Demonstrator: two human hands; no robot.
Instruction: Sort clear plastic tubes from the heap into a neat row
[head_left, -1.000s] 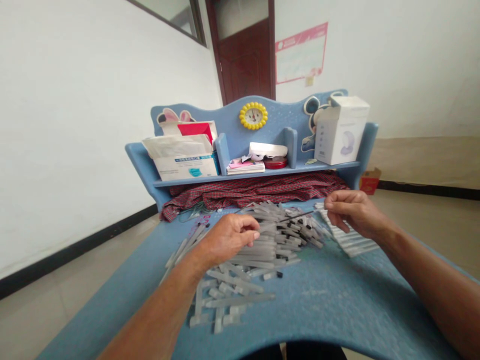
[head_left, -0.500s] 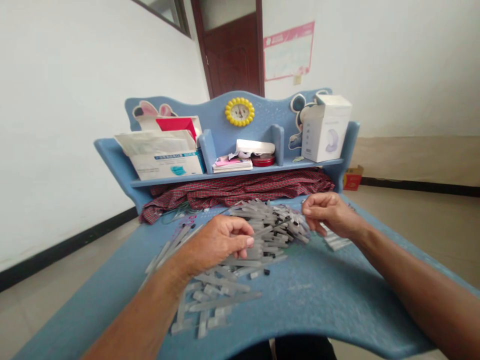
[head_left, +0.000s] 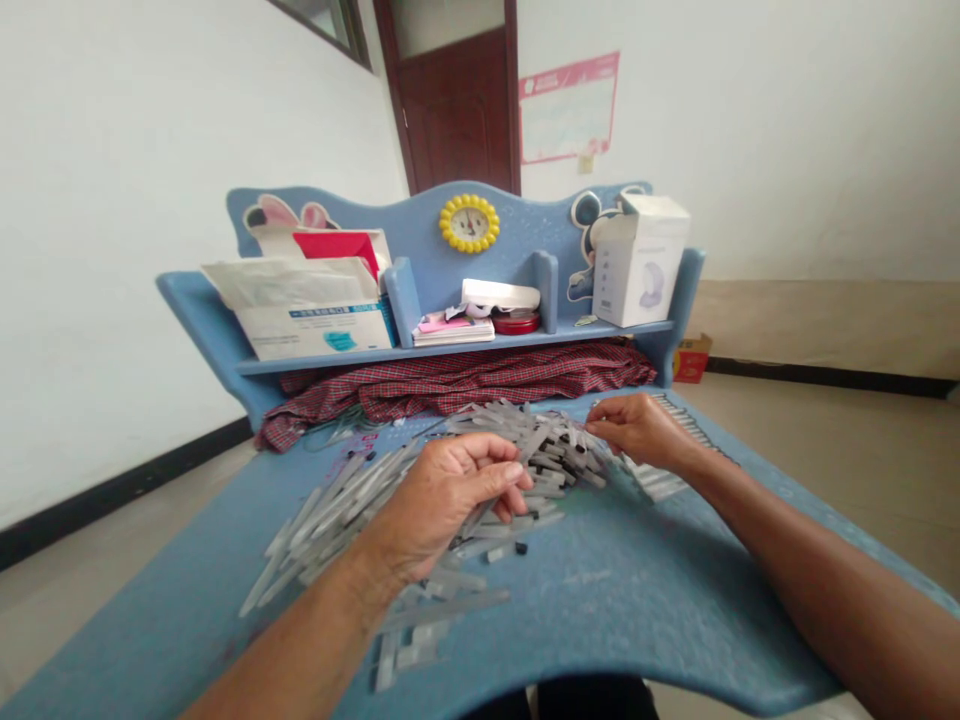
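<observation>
Most of the grey plastic strips (head_left: 547, 460) lay loosely heaped mid-frame on the blue tabletop (head_left: 622, 590), with only a small aligned batch (head_left: 656, 482) at right. The left hand (head_left: 442, 505) was curled shut and the right hand (head_left: 641, 430) pinched at the heap's edge; neither grip showed clearly whether it held a strip.

The plastic sticks (head_left: 540, 450) lie heaped across the middle and block a straight pass. A hand can move freely over the blue tabletop (head_left: 637, 600) at near right. The checked cloth (head_left: 450, 380) and blue shelf (head_left: 450, 347) bar the far side.
</observation>
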